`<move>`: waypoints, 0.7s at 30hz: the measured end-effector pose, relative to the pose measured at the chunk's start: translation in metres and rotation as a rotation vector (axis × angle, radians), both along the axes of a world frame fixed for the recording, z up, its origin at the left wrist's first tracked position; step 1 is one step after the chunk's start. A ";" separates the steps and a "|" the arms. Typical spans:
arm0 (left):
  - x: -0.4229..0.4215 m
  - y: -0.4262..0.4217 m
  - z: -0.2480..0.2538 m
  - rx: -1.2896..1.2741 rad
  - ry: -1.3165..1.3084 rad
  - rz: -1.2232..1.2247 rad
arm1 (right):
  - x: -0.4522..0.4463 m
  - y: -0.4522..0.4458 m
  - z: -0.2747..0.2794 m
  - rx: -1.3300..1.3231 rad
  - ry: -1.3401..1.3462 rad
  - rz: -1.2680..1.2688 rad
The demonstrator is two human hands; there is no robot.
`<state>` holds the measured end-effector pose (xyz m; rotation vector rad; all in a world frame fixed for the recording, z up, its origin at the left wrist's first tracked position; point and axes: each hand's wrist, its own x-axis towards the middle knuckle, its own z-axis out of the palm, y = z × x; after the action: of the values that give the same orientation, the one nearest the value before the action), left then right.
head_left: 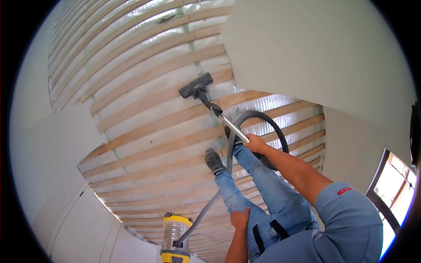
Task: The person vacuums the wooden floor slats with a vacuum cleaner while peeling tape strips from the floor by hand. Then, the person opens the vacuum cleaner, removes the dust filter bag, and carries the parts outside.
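My right hand (255, 143) is closed around the upper end of a shiny metal vacuum cleaner wand (233, 128). At the wand's far end, a dark floor nozzle (196, 86) rests over the wooden battens. A grey hose (263, 115) loops up from near my right hand, passes between my legs and runs down to a yellow and silver vacuum cleaner (176, 234). My left hand (240, 218) lies against my jeans at the thigh and holds no tool; its fingers are partly hidden.
Rows of wooden battens (149, 111) with shiny foil between them cover the floor. My dark clogs (214, 161) stand on them. Pale walls (315, 48) enclose the room, and white doors (72, 223) stand at left. A bright opening (397, 188) is at right.
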<state>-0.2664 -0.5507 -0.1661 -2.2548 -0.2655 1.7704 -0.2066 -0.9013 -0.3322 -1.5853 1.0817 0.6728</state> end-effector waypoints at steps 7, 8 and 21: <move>-0.007 -0.014 0.003 0.031 0.011 -0.004 | 0.022 -0.020 0.006 0.199 0.013 -0.132; -0.006 -0.016 0.003 0.029 0.011 -0.011 | 0.026 -0.020 0.006 0.283 0.017 -0.226; 0.011 -0.018 0.003 -0.023 0.034 -0.065 | 0.044 -0.040 0.060 0.298 -0.079 -0.432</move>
<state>-0.2550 -0.5683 -0.1631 -2.2206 -0.1643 1.7854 -0.1630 -0.9418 -0.2721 -1.0687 1.1572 0.4477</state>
